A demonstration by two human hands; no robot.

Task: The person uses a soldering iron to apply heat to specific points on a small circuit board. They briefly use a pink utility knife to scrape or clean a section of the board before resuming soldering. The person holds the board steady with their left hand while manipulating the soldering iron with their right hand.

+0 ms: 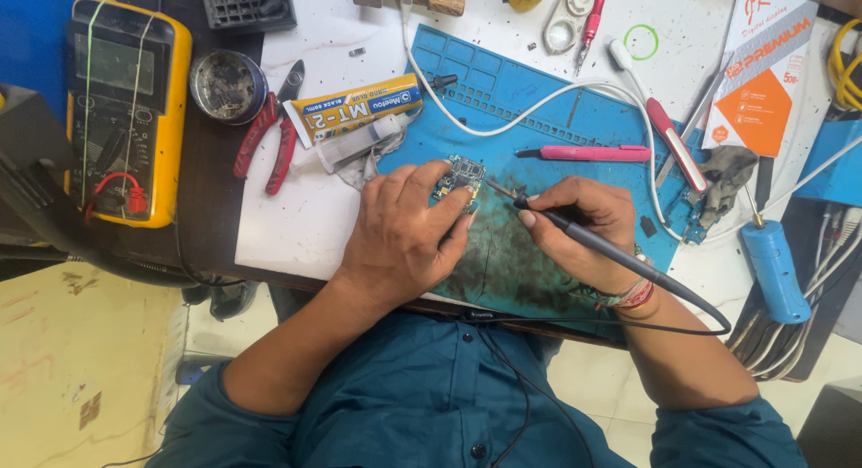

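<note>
Pinning a small green-and-silver circuit board [461, 181] against the stained blue silicone work mat [557, 118], the left hand [400, 239] lies palm down with its fingers curled over the board's near edge. Just beside it, the right hand [584, 226] is closed in a pen grip around a slim black soldering iron [593, 242], whose metal tip touches the board. Beyond the right hand lies a pink plastic tool [593, 152]. Past the left hand sit red-handled pliers [269, 140] and, farther out, a yellow multimeter [126, 109].
</note>
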